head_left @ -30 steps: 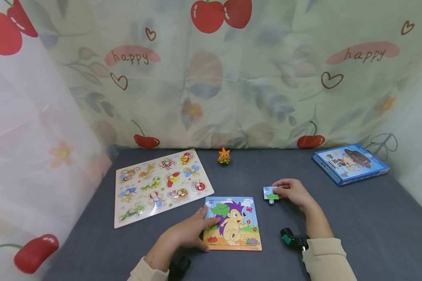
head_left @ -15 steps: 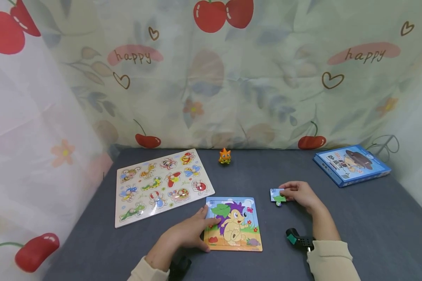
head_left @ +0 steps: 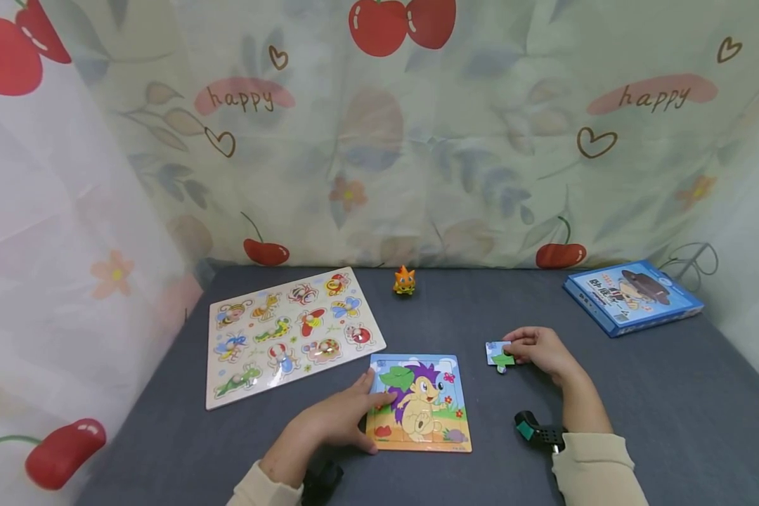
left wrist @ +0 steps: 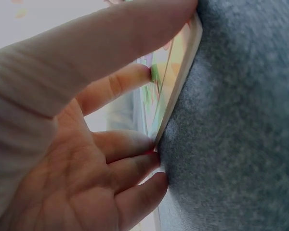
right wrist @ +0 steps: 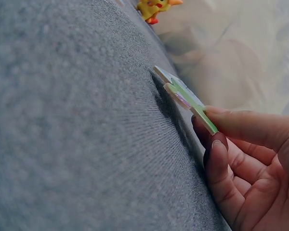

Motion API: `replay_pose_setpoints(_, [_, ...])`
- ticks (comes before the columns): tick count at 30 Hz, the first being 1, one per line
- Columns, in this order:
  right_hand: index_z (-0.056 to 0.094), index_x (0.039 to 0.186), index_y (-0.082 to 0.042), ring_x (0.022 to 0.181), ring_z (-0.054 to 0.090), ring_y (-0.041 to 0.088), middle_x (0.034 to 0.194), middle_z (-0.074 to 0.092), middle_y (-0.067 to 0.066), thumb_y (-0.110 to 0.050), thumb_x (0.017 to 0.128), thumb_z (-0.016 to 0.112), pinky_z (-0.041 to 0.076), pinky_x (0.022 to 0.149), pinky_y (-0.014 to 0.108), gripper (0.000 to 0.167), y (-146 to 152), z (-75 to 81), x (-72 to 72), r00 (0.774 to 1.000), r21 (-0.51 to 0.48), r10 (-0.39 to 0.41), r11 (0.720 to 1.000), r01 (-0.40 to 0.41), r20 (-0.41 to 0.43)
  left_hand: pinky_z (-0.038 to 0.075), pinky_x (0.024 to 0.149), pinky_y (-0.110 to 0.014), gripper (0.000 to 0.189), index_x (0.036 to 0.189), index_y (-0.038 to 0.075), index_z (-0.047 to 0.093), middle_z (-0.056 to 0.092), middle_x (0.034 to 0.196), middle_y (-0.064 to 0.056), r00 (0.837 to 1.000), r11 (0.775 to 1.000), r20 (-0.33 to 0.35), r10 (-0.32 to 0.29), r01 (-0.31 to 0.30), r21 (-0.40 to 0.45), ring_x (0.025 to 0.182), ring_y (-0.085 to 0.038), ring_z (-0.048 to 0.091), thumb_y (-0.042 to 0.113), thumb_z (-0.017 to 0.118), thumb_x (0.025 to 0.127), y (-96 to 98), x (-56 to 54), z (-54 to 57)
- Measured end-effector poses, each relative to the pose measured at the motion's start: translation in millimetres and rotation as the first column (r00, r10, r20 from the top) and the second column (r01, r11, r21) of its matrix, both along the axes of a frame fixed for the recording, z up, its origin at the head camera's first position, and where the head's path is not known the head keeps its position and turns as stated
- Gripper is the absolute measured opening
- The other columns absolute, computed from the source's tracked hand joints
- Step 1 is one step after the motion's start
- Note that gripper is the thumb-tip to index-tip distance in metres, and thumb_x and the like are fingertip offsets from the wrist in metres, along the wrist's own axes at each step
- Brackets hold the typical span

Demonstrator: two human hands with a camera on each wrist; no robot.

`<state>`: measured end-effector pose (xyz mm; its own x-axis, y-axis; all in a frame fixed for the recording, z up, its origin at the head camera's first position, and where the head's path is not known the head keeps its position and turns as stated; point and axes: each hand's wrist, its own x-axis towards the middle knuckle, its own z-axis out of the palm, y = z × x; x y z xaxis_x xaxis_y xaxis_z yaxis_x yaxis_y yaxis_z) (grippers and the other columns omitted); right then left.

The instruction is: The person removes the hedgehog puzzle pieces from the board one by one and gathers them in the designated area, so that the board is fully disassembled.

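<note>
A square hedgehog jigsaw puzzle board lies flat at the front middle of the table. My left hand rests at its left side, one finger reaching onto the picture and the thumb at the near left corner. The left wrist view shows the other fingertips along the edge of the board. To the right, my right hand pinches a small blue and green puzzle piece between thumb and fingers. In the right wrist view this piece is tilted, close to the cloth, with a rounded tab at its side.
A pale insect peg puzzle board lies at the left, its corner close to the hedgehog board. At the back stands a small orange and yellow toy figure. A blue box lies at the back right, with a cable behind it.
My right hand moved a little to the right with the puzzle piece, then stayed nearly still over the last half second. My left hand and the hedgehog board kept their places.
</note>
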<state>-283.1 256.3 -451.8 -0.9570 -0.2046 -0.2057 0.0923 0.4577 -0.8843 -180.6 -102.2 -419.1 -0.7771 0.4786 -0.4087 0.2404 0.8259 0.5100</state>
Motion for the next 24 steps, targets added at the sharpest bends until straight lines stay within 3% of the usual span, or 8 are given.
replay_pose_setpoints(15, [0.059,0.11,0.007,0.07,0.057,0.007,0.083,0.068,-0.003,-0.021,0.089,0.063,0.05,0.065,0.023,0.035,1.0,2.7,1.9,1.0,0.033,0.013,0.999,-0.013,0.026,0.03,0.11,-0.049,0.075,0.139,0.027,0.045,0.01,0.156,-0.017,1.0,1.0,0.011,-0.017,0.018,-0.012,0.142,-0.033,0.022,0.029,0.079,0.073,0.2,-1.4,-1.1])
replay_pose_setpoints(24, [0.061,0.107,0.008,0.069,0.055,0.008,0.08,0.065,-0.001,-0.018,0.088,0.064,0.049,0.061,0.025,0.032,-3.3,-1.1,1.0,1.0,0.089,0.0,0.996,0.002,-0.029,0.03,0.11,-0.049,0.074,0.139,0.025,0.045,0.01,0.156,-0.018,1.0,1.0,0.008,-0.026,0.026,-0.005,0.142,-0.033,0.021,0.027,0.079,0.073,-0.5,-1.7,0.1])
